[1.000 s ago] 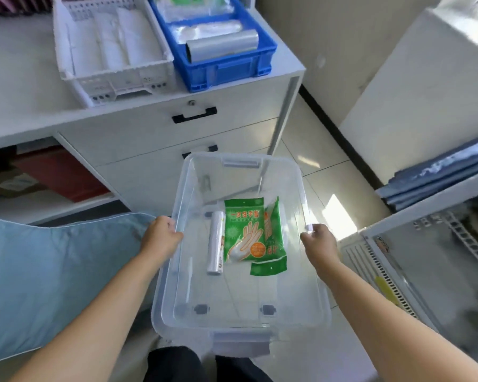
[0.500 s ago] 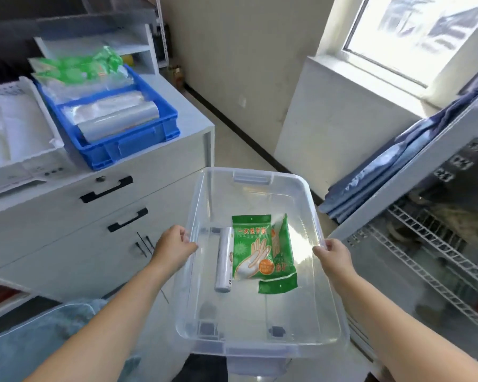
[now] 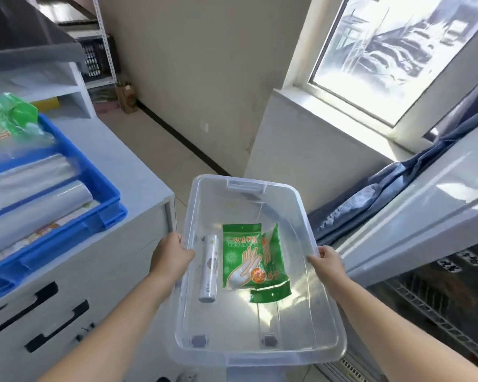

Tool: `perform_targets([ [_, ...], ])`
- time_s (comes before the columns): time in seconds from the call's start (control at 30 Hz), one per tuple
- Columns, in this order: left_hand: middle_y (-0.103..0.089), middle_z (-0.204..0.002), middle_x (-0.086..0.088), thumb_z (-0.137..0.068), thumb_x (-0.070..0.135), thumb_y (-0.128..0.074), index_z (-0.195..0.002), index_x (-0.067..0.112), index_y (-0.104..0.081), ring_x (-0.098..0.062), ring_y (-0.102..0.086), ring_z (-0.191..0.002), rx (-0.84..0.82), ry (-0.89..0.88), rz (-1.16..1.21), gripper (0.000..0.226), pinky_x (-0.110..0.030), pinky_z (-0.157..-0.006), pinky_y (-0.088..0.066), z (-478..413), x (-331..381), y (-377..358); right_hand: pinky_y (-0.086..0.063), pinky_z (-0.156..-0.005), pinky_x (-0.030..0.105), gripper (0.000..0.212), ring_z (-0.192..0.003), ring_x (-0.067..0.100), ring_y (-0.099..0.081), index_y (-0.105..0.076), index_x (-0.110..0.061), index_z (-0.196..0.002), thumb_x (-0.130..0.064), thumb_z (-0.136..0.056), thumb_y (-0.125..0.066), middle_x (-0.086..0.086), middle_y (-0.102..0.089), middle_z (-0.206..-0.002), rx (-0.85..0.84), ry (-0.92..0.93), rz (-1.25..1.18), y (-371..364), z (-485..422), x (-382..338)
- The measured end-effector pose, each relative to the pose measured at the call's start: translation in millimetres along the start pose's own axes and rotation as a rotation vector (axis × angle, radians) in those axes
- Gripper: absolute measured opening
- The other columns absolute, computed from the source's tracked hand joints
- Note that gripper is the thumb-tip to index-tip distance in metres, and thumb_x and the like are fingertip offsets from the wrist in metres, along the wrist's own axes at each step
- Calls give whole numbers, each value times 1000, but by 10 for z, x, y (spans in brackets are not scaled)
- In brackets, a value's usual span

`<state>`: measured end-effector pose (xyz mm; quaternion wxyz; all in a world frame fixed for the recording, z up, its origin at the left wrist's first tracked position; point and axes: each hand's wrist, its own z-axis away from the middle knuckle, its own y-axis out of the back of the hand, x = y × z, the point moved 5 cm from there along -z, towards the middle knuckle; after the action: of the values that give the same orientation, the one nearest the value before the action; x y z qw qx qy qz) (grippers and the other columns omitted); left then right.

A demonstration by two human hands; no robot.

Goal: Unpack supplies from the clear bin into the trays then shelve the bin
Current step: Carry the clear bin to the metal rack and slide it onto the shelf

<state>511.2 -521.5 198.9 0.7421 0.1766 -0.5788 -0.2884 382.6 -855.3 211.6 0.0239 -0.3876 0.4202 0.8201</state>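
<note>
Carry | clear bin [image 3: 260, 361] held in air beside cabinet [image 3: 108, 271] | left hand [image 3: 171, 255], right hand [image 3: 327, 261] each curled over a side rim | glove packets [image 3: 243, 260], roll [image 3: 209, 268] loose inside | keep level; set by blue tray [image 3: 105, 205].

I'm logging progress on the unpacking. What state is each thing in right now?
clear bin: lidless, held by both hands, not yet emptied.
left hand: grips the bin's left rim.
right hand: grips the bin's right rim.
white roll: lying flat on the bin floor.
green glove packets: lying flat, overlapping, beside the roll.
blue tray: on the counter, holding film rolls.
drawers: shut.
</note>
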Motion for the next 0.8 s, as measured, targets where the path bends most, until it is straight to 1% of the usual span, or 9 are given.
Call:
perform_targets([
  [0.13, -40, -63, -2, -72, 8, -55, -66, 15, -35, -20, -36, -55, 10, -47, 1, 22, -28, -50, -25, -563, 381, -12, -43, -53, 28, 13, -65, 19, -53, -55, -8, -93, -7, -83, -63, 11, -59, -85, 4, 22, -14, 49, -512, -370],
  [0.27, -43, -63, -4, -70, 8, -57, -66, 14, -38, -23, -40, -57, 74, -62, -34, 21, -30, -52, -28, -1137, 664, -66, -45, -57, 31, 13, -70, 20, -56, -55, -12, -90, -10, -82, -65, 7, -59, -84, 17, 52, 1, 19, -1162, -755],
  [0.3, -44, -63, -3, -70, 8, -58, -66, 13, -39, -24, -41, -57, 97, -51, -33, 21, -30, -51, -28, -1271, 704, -86, -45, -56, 30, 13, -69, 19, -55, -54, -14, -86, -11, -81, -65, 5, -58, -81, 14, 63, 7, -2, -1328, -851],
  [0.37, -46, -63, -3, -70, 9, -59, -65, 13, -40, -24, -42, -57, 132, -27, -44, 21, -29, -50, -28, -1565, 787, -118, -39, -49, 27, 18, -60, 15, -50, -50, -17, -75, -11, -80, -66, 1, -53, -71, -2, 98, 29, -64, -1682, -1083],
  [0.43, -47, -64, -3, -70, 10, -60, -65, 13, -41, -23, -42, -56, 145, -11, -62, 20, -28, -49, -28, -1850, 875, -140, -35, -46, 26, 20, -56, 13, -47, -49, -17, -72, -9, -79, -66, 0, -51, -67, -31, 128, 23, -150, -2044, -1307],
  [0.57, -47, -63, -1, -69, 11, -61, -64, 15, -41, -20, -43, -55, 179, 83, -49, 20, -28, -51, -30, -2464, 1079, -167, -36, -46, 25, 11, -56, 16, -49, -54, -9, -82, -9, -79, -65, 3, -53, -69, -115, 172, 54, -357, -2872, -1842],
  [0.63, -48, -63, -2, -70, 13, -61, -64, 15, -43, -21, -44, -56, 201, 140, -40, 19, -28, -53, -32, -2724, 1136, -144, -35, -45, 25, 12, -55, 16, -48, -54, -9, -79, -9, -79, -66, 3, -53, -68, -161, 196, 58, -495, -3220, -2111],
  [0.7, -50, -65, -2, -70, 14, -63, -65, 14, -45, -21, -45, -57, 218, 189, -12, 19, -27, -54, -32, -2956, 1163, -99, -32, -45, 24, 18, -52, 15, -44, -50, -14, -71, -7, -77, -66, 1, -49, -63, -212, 222, 37, -659, -3529, -2402],
  [0.8, -45, -63, -1, -71, 13, -62, -66, 15, -43, -20, -41, -56, 249, 256, 19, 20, -27, -53, -30, -3241, 1154, 34, -36, -48, 24, 15, -52, 15, -47, -55, -13, -72, -4, -76, -65, 1, -53, -63, -286, 265, 41, -960, -3876, -2881],
])
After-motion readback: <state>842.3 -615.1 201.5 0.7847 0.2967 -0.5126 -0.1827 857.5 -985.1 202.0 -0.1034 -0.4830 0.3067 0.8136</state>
